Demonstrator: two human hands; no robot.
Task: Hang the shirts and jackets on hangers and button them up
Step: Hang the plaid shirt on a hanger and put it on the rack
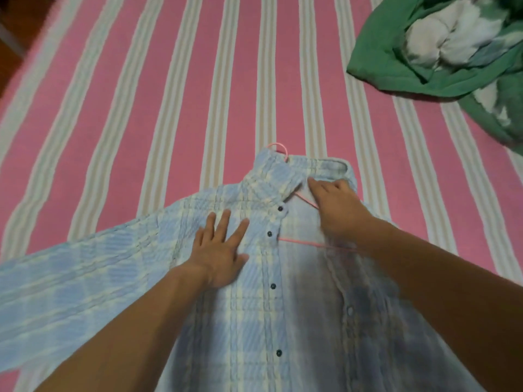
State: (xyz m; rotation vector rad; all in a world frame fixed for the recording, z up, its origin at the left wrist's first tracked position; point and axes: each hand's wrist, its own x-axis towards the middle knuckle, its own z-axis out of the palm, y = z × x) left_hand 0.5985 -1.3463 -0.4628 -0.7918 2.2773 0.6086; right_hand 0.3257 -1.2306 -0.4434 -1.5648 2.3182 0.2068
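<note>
Bed (198,80) — pink sheet with pale stripes, fills the view. Soft, yielding base; anything pressed on it will sink a little.

Shirt (254,321) — pale blue check, lies face up at 6 o'clock, collar toward 12, one sleeve spread out toward 9. Front open: the button edge runs down the middle, the other front panel is turned back toward 3. Judged light, limp, slightly puckered weave, so not slippery; it will bunch if dragged. Best taken at the collar or along the two stiffer front edges.

Green jacket (441,60) — crumpled at 2 o'clock, white lining showing, well apart from the shirt.

Left hand (219,250) — flat, fingers straight and spread, presses the shirt's left chest panel just beside the button edge. Holds nothing.

Right hand (338,206) — at the collar opening, over the hanger's shoulder wire; blurred, so I cannot tell whether it pinches cloth or wire.

Hanger (300,242) — thin pink wire inside the shirt, hook poking out above the collar. Rigid but springy.

Buttons (273,286) — small, dark, all undone.
</note>
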